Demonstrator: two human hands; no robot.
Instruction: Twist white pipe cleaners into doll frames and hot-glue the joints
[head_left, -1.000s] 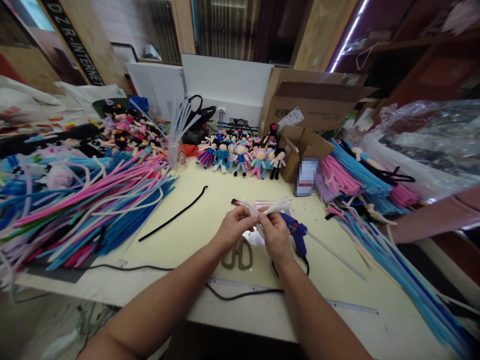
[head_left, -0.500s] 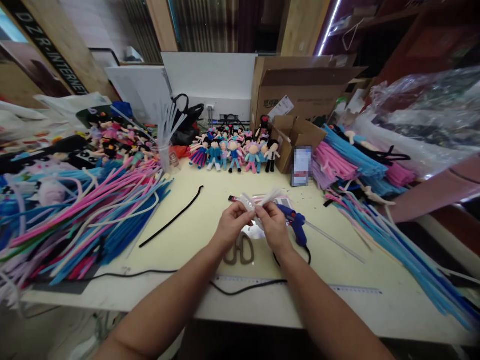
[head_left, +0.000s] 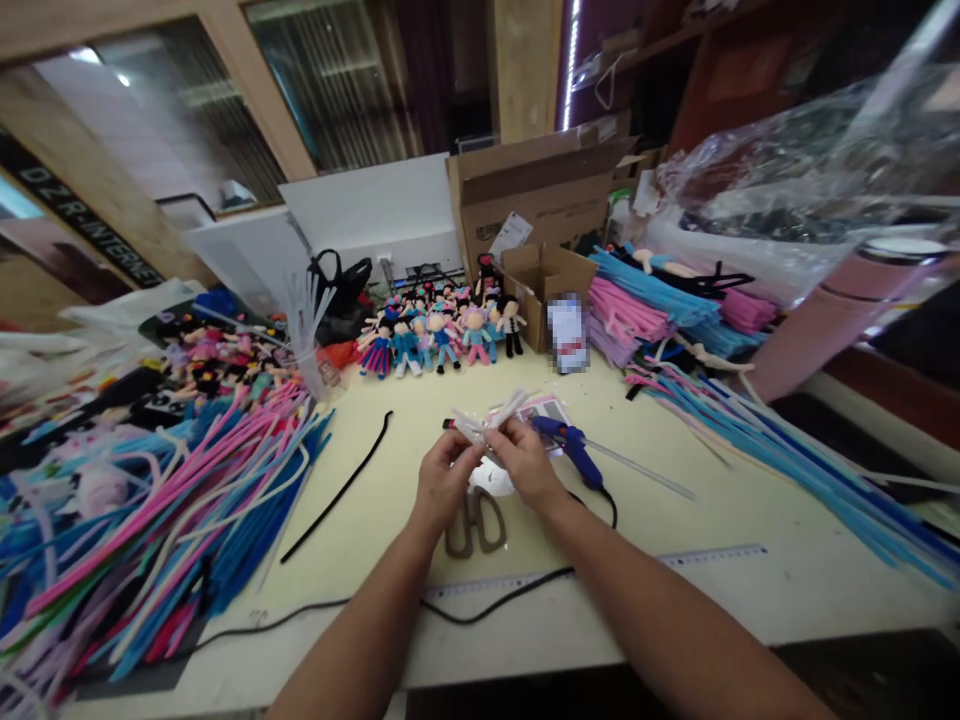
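Pinching from both sides, the left hand (head_left: 442,482) and the right hand (head_left: 526,466) are closed together on a white pipe-cleaner bundle (head_left: 495,418), which is held just above the table (head_left: 675,530). Its loose ends fan up and away from the fingers. The bundle is gripped at its middle, seemingly so that the strands are kept from spreading. Directly beneath the grip the scissors (head_left: 474,520) lie flat. Just to the right of it a blue glue gun (head_left: 570,450) is laid within reach. A black pipe cleaner (head_left: 341,487) lies well apart to the left. Open tabletop is left nearer the body, bounded by a black cable (head_left: 487,602) and a ruler (head_left: 705,555) along the near edge.
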